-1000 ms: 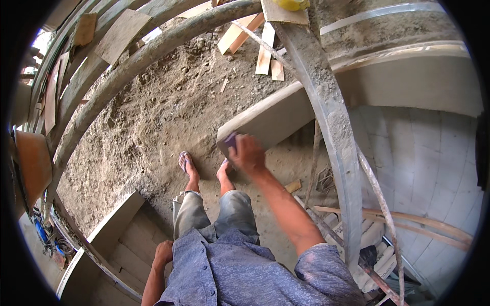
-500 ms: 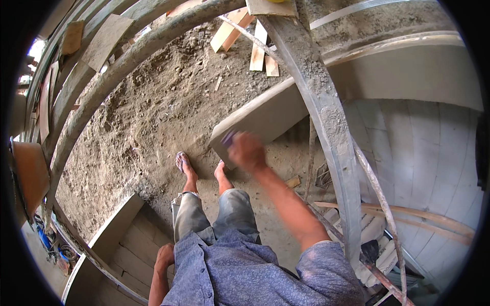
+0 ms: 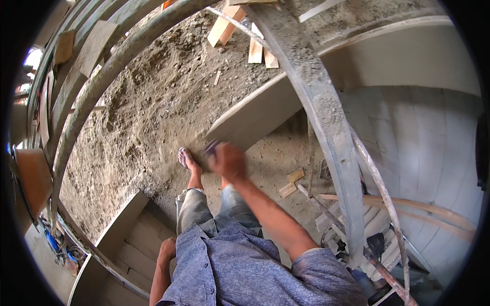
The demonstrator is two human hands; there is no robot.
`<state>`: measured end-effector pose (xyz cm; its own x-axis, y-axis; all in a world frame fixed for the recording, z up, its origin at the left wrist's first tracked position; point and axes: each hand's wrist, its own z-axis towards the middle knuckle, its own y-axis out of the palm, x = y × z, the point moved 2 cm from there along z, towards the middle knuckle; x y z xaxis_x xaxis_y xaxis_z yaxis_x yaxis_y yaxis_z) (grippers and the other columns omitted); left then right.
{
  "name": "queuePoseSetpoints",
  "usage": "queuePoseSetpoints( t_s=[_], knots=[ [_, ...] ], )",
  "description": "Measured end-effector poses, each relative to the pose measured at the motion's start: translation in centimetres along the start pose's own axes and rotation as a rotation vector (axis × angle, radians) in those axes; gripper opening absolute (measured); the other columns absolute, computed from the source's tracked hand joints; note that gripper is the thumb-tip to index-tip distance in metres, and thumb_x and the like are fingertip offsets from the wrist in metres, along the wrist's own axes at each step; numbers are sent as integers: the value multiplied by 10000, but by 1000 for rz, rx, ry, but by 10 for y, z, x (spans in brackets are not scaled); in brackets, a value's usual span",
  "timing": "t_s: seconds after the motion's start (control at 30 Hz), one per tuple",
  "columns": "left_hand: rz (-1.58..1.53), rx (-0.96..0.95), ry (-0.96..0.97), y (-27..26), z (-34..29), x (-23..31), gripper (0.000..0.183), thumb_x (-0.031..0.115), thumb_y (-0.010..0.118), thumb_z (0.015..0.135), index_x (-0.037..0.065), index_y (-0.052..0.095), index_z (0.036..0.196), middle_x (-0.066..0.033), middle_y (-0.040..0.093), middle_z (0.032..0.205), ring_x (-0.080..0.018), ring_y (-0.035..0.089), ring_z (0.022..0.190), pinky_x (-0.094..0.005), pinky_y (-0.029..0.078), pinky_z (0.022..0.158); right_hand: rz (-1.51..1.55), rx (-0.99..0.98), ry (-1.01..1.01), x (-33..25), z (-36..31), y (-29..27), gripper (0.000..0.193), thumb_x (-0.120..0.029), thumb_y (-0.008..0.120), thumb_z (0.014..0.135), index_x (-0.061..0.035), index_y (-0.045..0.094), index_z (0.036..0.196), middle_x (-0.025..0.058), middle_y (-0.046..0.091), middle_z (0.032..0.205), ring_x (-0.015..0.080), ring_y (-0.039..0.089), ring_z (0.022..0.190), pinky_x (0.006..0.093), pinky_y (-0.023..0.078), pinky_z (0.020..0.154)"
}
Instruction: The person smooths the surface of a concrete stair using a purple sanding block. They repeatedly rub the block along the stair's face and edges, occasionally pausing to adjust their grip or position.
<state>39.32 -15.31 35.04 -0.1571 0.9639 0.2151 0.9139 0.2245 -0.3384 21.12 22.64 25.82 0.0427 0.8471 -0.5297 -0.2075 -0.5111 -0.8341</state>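
My right hand is closed around a small dark purple block, smeared by motion; its exact kind cannot be told. The block is at the near end of a grey plastered wall with a pale top edge. Whether it touches that end is unclear. Bent at the elbow, my left arm keeps my left hand beside my hip, against the shirt and shorts. The fingers of that hand are turned down and mostly hidden.
A dusty slanting post and a thin pole stand close on my right. Curved-looking poles cross at left. Below are rough soil, wood offcuts and a grey wall corner. A rusty-orange container sits far left.
My right hand has moved down and left with the purple block, from the wall's face to its near end. The view has shifted slightly. My left hand stays by my hip.
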Motion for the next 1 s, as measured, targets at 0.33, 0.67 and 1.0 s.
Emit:
queuePoseSetpoints(
  t_s=[0.33, 0.67, 1.0],
  knots=[
    [148, 102, 21, 0, -15, -22, 315, 288, 595, 888, 25, 767, 916, -244, 721, 975, -427, 695, 954, -495, 554, 859, -156, 292, 390, 99, 105, -52, 232, -256, 648, 935, -44, 565, 978, 153, 608, 816, 366, 622, 737, 481, 500, 656],
    [197, 31, -15, -8, -16, 0, 298, 270, 600, 881, 18, 758, 902, -238, 725, 999, -419, 689, 1003, -491, 559, 866, -133, 446, 245, 78, 115, -63, 229, -249, 639, 967, -41, 551, 1006, 155, 611, 886, 360, 612, 790, 490, 493, 700],
    [-692, 476, 87, -173, 38, 88, 471, 285, 598, 965, 2, 628, 1341, -170, 688, 1294, -288, 630, 1227, -413, 466, 1044, 790, -427, -42, -136, -12, -14, 438, -256, 738, 891, -1, 611, 1224, 148, 666, 1051, 317, 683, 995, 438, 503, 916]
  ],
)
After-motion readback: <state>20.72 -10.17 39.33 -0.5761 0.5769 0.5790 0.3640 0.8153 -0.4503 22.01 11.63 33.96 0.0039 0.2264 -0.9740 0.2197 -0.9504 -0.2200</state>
